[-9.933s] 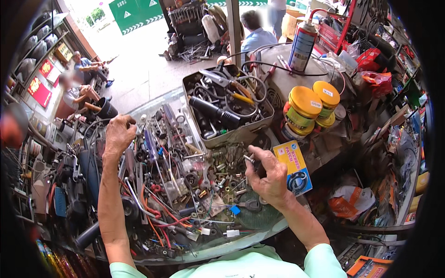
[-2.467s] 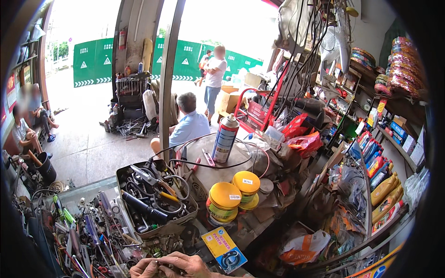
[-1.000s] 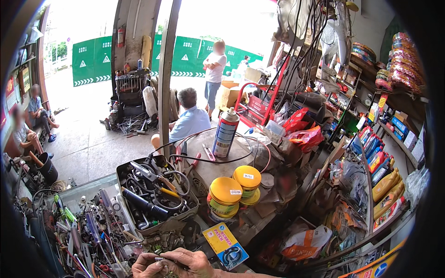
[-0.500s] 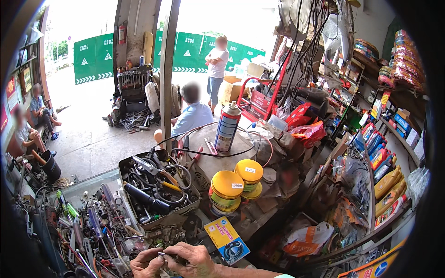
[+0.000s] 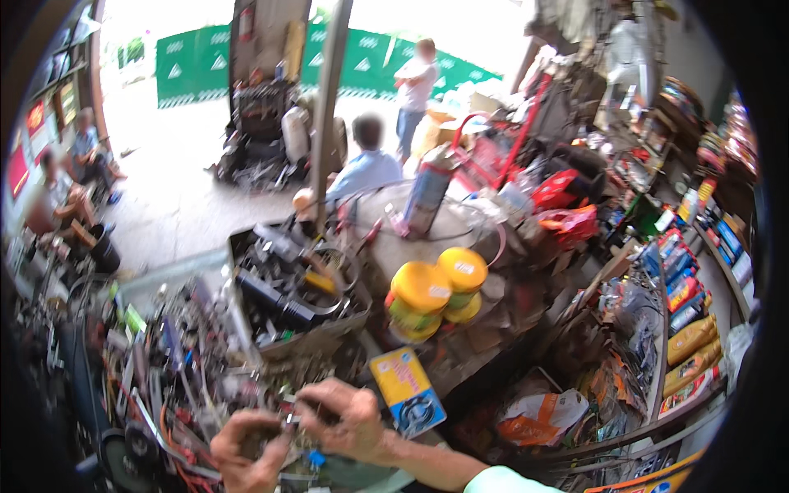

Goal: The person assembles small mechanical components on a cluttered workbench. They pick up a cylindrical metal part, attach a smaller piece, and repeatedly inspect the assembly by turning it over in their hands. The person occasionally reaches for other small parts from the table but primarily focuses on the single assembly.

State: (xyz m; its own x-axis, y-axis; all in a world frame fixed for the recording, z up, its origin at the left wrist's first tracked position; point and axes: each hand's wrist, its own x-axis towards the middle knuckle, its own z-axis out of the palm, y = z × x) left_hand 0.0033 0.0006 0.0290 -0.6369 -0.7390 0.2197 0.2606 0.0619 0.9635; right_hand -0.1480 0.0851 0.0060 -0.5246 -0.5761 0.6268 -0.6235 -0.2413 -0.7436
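Observation:
Low in the view, my left hand (image 5: 246, 452) and my right hand (image 5: 349, 423) meet fingertip to fingertip. Both are closed in a pinch around a small shiny metal piece (image 5: 291, 420), blurred and too small to name. Just below the fingers a small blue thing (image 5: 315, 458) shows; whether it is touched I cannot tell. To the right of my right hand lies a flat yellow and blue patch box (image 5: 407, 390). Beyond the hands is an open metal tray (image 5: 304, 337) full of tools, including a black tube-shaped tool (image 5: 275, 297).
Loose hand tools (image 5: 177, 353) crowd the bench at left. Yellow-lidded tubs (image 5: 421, 286) and a spray can (image 5: 429, 193) stand at right. Beyond are a metal post (image 5: 327, 115), a seated person in light blue (image 5: 370, 168) and a standing person (image 5: 417, 86). Bottles (image 5: 690, 341) line a right-hand shelf.
The scene has shifted right and tilted in view, with blur. My hands have risen slightly, their fingers more arched around the small metal piece; more of my right forearm and light green sleeve shows.

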